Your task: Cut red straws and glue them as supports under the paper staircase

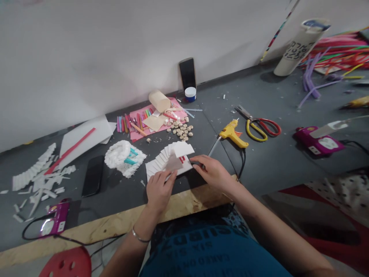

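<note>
Your left hand [158, 191] pinches a small pale paper piece [173, 163] btwn thumb & fingers, holding it up against the white paper fan model [168, 159], which lies on the grey table [273, 161] right in front of you. Your right hand [211, 172] lies flat w/ fingers narrow, tips touching the model's right edge; can't tell if it grips anything. Short red sticks [182, 159] poke out of the model near its right side.

Rel. to the model:
- Just left: fluffy white paper piece [122, 157] w/ teal bits in it.
- Further left: black phone [93, 175] lying flat, then a heap of white paper strips [37, 175].
- Behind: small wooden discs [181, 130], pink sheet [150, 119] w/ coloured sticks and a tan paper roll [159, 100].
- Far behind, at the wall: 2nd phone [187, 73] standing upright, small white-lidded jar [190, 93] in front of it.
- Right, near: yellow glue gun [232, 132], cable running toward you.
- Further right: scissors [259, 124] w/ red/yellow handles, well apart from your hands.
- Near-left corner: magenta device [56, 221] w/ black cord.
</note>
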The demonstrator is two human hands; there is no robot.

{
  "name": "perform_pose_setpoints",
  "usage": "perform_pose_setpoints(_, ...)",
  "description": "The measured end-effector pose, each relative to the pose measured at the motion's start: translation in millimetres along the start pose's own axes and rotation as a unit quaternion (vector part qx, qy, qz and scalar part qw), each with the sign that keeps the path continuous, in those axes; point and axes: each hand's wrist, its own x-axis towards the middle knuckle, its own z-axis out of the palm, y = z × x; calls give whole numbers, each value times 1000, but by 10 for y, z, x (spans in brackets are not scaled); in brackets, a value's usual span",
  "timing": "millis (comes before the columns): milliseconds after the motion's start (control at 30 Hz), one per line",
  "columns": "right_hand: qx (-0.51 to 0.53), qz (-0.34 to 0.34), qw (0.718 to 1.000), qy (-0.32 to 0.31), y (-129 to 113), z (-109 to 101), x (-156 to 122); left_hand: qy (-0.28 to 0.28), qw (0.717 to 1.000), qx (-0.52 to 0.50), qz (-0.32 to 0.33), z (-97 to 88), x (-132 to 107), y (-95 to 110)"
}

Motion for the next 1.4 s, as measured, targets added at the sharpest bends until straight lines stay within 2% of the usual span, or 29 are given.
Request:
perform_pose_setpoints(233,61,54,990,113,-34,-150,-12,106,994,-21,-35,-290,165,-63)
perform_pose_setpoints(333,69,80,988,116,-40,-177,2,135,983,-92,-84,-430,239,-57)
perform_pose_setpoints(433,96,71,988,98,-56,-154,14,149,960,-189,-143,-517,271,-35)
perform_pose_setpoints(567,128,27,989,67,-108,-119,11,173,919,-286,-208,-504,239,-15)
perform_pose_setpoints(667,135,-4,989,58,-157,-123,1,195,891,-324,-252,-433,189,1)
perform_pose_setpoints(767,131,-23,989,65,-193,-129,-9,202,856,-348,-324,-354,142,23)
perform_pose_setpoints(867,126,-48,987,90,-226,-131,-24,180,815,-387,-391,-289,106,39)
perform_pose_setpoints(967,92,-82,986,110,-289,-148,-40,144,762,-448,-445,-229,80,42)
perform_pose_setpoints(1033,61,-117,984,117,-349,-163,-45,119,731,-485,-465,-184,70,32)
perform_pose_setpoints(1167,19,-175,978,116,-448,-157,-44,80,712,-515,-470,-66,73,1)
perform_pose_setpoints(1200,5,-176,978,114,-456,-143,-43,77,699,-530,-475,-35,77,-4)
perform_pose_setpoints(1333,-70,-160,979,104,-404,-49,-33,86,615,-603,-501,52,70,-11)
perform_pose_setpoints(1400,-108,-163,975,101,-340,12,-25,83,591,-606,-526,59,37,-24)
